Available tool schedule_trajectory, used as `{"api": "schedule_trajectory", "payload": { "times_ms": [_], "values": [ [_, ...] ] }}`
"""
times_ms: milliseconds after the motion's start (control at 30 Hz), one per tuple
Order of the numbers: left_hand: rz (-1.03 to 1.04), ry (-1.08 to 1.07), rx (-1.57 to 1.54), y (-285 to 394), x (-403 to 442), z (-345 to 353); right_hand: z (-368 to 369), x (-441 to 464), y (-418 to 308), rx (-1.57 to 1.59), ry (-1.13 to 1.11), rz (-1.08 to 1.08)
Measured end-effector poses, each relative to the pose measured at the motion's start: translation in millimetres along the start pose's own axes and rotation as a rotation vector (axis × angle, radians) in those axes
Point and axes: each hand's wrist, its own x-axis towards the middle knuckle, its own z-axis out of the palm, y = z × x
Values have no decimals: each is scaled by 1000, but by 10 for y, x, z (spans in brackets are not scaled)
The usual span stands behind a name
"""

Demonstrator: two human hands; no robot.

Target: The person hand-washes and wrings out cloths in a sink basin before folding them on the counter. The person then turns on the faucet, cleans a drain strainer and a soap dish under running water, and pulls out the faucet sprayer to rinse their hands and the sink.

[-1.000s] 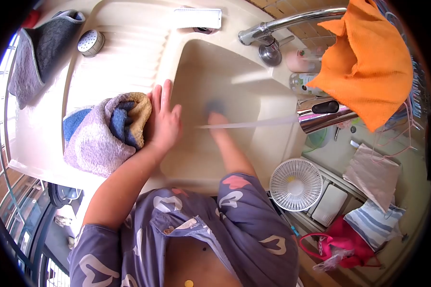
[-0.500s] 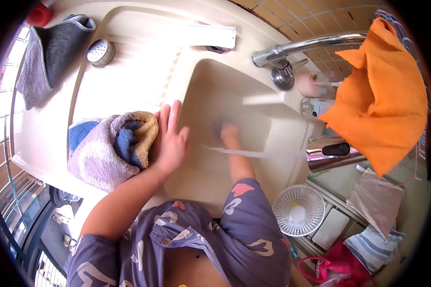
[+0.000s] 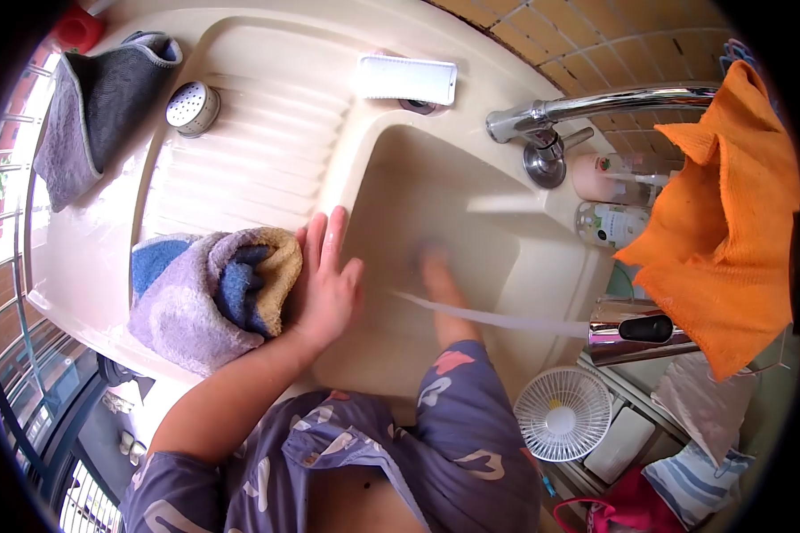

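Head camera: bundled terry towels [image 3: 173, 315] lie on the ridged drainboard [image 3: 240, 178], left hand [image 3: 327, 298] unclenched right beside them, right hand [image 3: 434, 259] down in the sink basin [image 3: 400, 182], its grip impossible to tell, and with the chrome faucet head [image 3: 618, 333] pouring, work here looks unfinished!

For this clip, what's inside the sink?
The sink holds cloudy water, with the right hand dipped in and a stream from the spout crossing above the arm. The murk hides its fingers and whatever lies under them.
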Motion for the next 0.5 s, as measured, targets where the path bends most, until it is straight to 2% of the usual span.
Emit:
{"api": "schedule_trajectory", "payload": {
  "times_ms": [167, 267, 400, 500],
  "values": [
    [9, 6, 5, -20, -23, 15, -182, 75, -199, 47, -2, 89],
    [2, 39, -42, 13, 1, 35, -775, -364, -182, 70, -86, 114],
    [18, 35, -21, -12, -28, 26, -676, -215, -146, 224, -175, 118],
    [26, 42, -22, -16, -33, 19, -216, -1, -133, 266, -52, 127]
  ]
}}
